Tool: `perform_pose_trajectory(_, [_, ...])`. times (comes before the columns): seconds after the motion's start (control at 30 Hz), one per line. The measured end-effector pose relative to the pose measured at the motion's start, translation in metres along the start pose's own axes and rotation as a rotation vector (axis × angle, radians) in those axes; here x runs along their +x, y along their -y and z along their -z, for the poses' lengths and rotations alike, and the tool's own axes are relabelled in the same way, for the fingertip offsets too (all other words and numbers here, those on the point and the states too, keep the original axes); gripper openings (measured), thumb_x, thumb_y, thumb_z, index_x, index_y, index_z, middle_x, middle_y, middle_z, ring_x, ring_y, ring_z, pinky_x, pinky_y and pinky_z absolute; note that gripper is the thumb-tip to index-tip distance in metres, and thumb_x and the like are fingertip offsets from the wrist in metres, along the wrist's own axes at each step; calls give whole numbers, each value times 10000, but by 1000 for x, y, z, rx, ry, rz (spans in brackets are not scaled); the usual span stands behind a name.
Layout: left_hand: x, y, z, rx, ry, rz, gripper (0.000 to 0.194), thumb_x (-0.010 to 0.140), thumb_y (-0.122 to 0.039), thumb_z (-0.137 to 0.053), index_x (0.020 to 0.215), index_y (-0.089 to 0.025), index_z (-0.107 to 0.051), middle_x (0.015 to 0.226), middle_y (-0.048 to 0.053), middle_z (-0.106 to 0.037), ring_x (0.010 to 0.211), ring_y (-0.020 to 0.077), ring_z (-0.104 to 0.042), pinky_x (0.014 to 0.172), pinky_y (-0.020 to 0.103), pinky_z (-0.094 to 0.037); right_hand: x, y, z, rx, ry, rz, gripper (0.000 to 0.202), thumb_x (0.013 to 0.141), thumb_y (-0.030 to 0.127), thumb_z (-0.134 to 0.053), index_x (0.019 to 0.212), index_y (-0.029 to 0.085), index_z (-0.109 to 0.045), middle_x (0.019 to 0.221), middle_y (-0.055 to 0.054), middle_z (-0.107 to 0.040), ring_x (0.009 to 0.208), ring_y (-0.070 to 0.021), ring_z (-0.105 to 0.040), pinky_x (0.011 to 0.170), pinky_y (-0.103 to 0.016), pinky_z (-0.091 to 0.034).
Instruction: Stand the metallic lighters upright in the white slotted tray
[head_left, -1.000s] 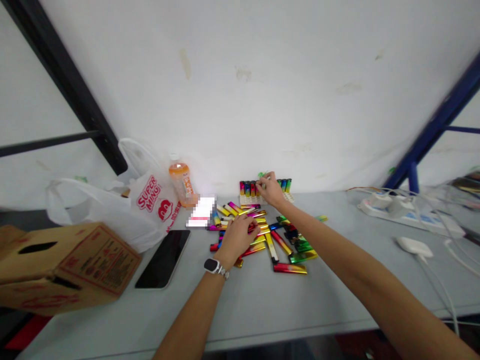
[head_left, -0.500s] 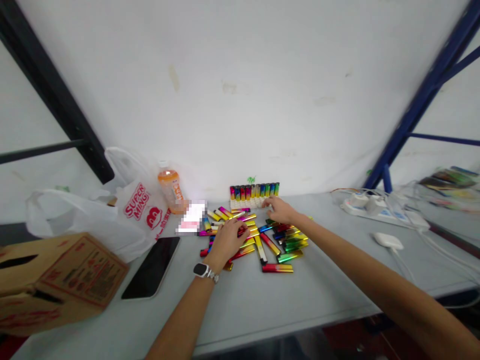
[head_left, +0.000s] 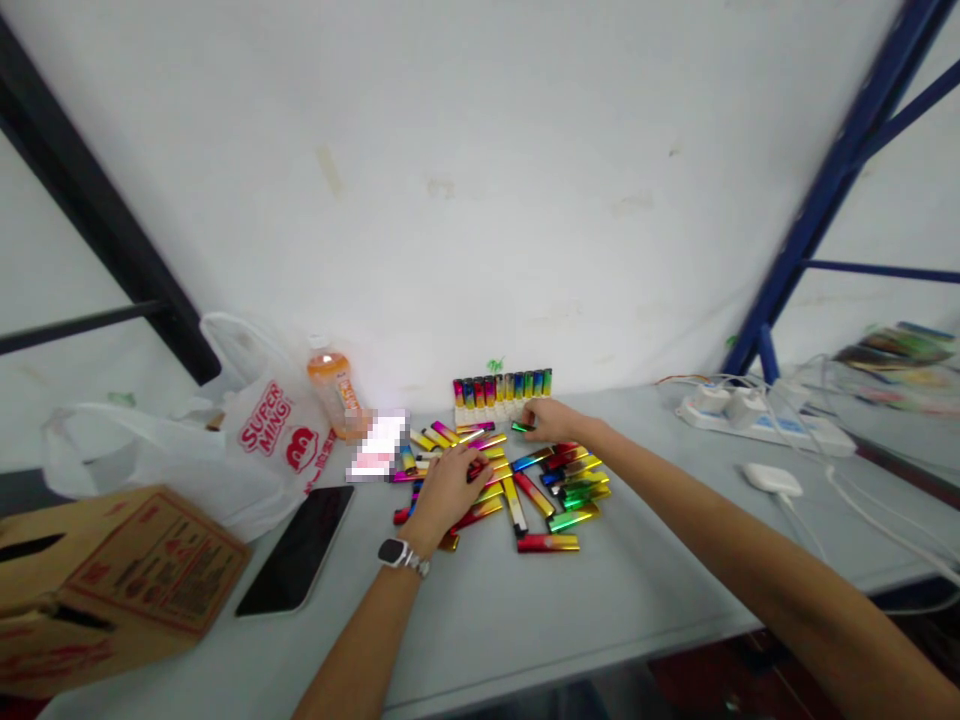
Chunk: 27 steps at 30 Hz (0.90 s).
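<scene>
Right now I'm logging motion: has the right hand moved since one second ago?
Yes: against the green wall mark, the right hand moved down and rightward in view.

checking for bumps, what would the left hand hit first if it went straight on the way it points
The left hand would probably meet the loose lighters just ahead of it first, though depth there is hard to judge.

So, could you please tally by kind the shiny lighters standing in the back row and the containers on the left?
Shiny multicoloured lighters standing in the white plastic tray: 10
Orange plastic bottle: 1
White plastic carrier bag: 1
Brown cardboard box: 1
Total: 13
</scene>
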<state>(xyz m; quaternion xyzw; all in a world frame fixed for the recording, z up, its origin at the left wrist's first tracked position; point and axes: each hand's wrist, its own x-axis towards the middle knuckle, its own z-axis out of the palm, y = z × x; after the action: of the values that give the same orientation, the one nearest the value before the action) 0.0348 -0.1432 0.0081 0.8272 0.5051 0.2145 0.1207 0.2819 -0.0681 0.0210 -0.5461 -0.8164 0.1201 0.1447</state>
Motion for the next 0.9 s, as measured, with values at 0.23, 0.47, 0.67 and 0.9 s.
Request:
perform_pose_trajectory(0.23, [0, 1, -1, 2, -8, -5, 192, 903, -353, -586, 961, -209, -699, 1098, 78, -698, 1072, 249, -620, 933, 358, -450, -4, 26, -17, 588, -488, 109, 264, 825, 379, -643, 803, 222, -432, 700, 53, -472, 645, -121, -474, 619, -242, -395])
perform_pose_trajectory(0.47, [-1, -1, 1, 0, -11, -6, 197, 897, -362, -594, 950, -209, -706, 1071, 78, -706, 1047, 253, -630, 901, 353, -458, -25, 69, -28, 1287, -534, -14, 410, 763, 521, -690, 928, 270, -411, 624, 98, -503, 501, -108, -496, 454, -210, -420])
perform_pose_trajectory(0.67, [-1, -4, 2, 16, -19, -19, 221, 907, -371, -576, 940, -202, -713, 1046, 82, -712, 1010, 251, -640, 879, 350, -463, -39, 82, -30, 1422, -540, -52, 417, 782, 497, -686, 1069, 290, -466, 590, 97, -549, 426, -87, -442, 353, -157, -287])
perform_pose_trajectory(0.9, [-1, -5, 1, 16, -11, -2, 239, 908, -382, -574, 952, -196, -717, 1073, 90, -712, 1029, 252, -634, 885, 348, -456, -41, 83, -33, 1593, -359, -223, 500, 801, 685, -531, 654, 210, -476, 429, 120, -214, 358, -46, -126, 352, -191, -75])
